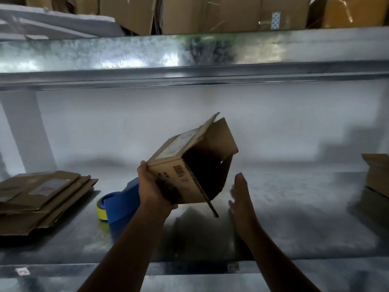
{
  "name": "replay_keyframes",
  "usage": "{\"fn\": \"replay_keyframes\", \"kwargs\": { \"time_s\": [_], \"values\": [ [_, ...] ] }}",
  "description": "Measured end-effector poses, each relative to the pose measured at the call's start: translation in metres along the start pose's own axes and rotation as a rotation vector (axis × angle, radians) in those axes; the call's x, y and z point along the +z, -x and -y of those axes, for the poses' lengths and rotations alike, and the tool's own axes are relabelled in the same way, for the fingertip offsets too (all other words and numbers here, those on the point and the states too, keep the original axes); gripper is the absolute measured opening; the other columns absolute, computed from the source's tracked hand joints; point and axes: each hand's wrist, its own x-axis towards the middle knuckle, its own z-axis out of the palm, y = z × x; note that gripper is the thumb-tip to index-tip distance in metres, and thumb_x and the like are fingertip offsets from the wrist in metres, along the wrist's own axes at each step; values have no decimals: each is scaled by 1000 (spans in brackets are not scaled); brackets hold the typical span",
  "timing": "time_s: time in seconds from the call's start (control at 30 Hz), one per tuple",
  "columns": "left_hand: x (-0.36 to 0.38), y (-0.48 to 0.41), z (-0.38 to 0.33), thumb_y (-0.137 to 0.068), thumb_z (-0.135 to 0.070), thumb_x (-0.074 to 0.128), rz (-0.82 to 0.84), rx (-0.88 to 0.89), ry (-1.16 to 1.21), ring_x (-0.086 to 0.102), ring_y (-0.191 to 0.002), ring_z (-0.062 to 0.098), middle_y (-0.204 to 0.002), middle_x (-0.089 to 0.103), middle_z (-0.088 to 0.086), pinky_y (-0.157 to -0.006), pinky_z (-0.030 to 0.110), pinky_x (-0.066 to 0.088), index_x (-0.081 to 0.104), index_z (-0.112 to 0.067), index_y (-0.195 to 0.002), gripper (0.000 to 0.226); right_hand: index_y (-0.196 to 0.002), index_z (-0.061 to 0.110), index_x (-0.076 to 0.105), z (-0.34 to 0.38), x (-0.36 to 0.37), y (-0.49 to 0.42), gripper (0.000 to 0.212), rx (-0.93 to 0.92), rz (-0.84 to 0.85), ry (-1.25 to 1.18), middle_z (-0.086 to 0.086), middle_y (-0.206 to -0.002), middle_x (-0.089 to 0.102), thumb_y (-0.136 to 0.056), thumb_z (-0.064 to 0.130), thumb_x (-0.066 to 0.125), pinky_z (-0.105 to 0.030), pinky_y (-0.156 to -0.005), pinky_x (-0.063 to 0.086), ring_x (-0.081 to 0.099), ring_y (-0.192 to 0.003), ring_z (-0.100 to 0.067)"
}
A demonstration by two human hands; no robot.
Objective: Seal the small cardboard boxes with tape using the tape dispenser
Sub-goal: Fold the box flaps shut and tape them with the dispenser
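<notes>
My left hand (152, 186) grips a small cardboard box (179, 163) by its lower left corner and holds it tilted above the metal shelf (294, 218). The box's open end faces me and to the right, with its flaps spread and the inside dark. A barcode is printed on its near side. My right hand (240, 197) hovers flat and empty just right of the box, fingers together and blurred, not touching it. A blue tape dispenser (120, 203) with a yellow roll lies on the shelf behind my left wrist, partly hidden by it.
A stack of flattened cardboard boxes (42, 194) lies at the shelf's left. Another cardboard box (376, 175) sits at the right edge. Above, an upper metal shelf (189, 51) carries several larger cartons (210, 13). A white wall backs the shelf.
</notes>
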Motion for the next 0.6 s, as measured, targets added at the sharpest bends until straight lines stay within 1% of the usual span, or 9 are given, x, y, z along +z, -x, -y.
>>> {"fn": "replay_keyframes", "kwargs": {
  "time_s": [0.07,0.13,0.23,0.3,0.37,0.43,0.47,0.53,0.6],
  "values": [
    [-1,-2,3,-90,-70,48,-31,-32,-33,48,-130,41,-126,60,8,-108,77,26,52,-22,-139,69,-150,35,32,1,2,2,134,35,64,-55,1,-161,35,-37,98,65,-50,-116,34,43,-141,-23],
    [-2,-1,4,-92,-66,50,-46,-56,-54,43,-136,44,-143,52,8,-105,81,25,42,-25,-150,72,-147,39,38,8,6,2,117,46,87,-84,1,-152,49,-48,95,66,-58,-109,43,54,-133,-26],
    [-6,2,8,-103,-49,42,-42,-37,-127,47,-132,43,-147,51,9,-106,79,29,42,-23,-150,54,-142,44,42,20,11,-1,74,43,73,-139,6,-143,54,-77,80,46,-50,-97,53,57,-128,-27],
    [-7,3,9,-108,-39,37,-36,43,-215,46,-133,38,-149,49,8,-107,72,34,42,-30,-151,44,-136,45,45,21,9,-5,59,58,80,-158,8,-137,56,-83,70,37,-48,-95,53,60,-123,-23],
    [-8,0,11,-109,-40,37,10,111,-298,50,-125,28,-135,58,5,-110,61,37,57,-31,-135,34,-136,43,46,25,11,-8,59,84,95,-128,7,-134,57,-85,72,40,-47,-92,54,60,-119,-20],
    [-8,1,13,-106,-52,37,32,144,-400,49,-116,18,-106,64,-5,-113,50,31,64,-28,-106,36,-144,39,43,28,16,-10,69,89,124,-53,5,-141,55,-86,77,46,-48,-92,56,58,-123,-20],
    [-9,1,13,-104,-58,35,45,157,-446,49,-116,18,-97,62,-9,-111,47,31,64,-28,-100,41,-146,39,42,29,17,-10,74,86,132,-26,5,-142,55,-82,75,47,-50,-93,55,57,-125,-20],
    [-7,3,11,-102,-61,33,95,191,-518,51,-114,17,-93,58,-14,-107,45,32,63,-28,-99,46,-147,41,42,34,18,-12,78,68,150,22,7,-142,57,-77,73,54,-54,-97,53,57,-125,-18],
    [-6,11,5,-103,-56,36,152,198,-525,53,-98,13,-91,57,-13,-107,43,33,60,-27,-93,39,-147,43,41,40,17,-15,85,73,172,50,7,-142,57,-70,72,64,-57,-98,52,57,-124,-18]
  ]
}}
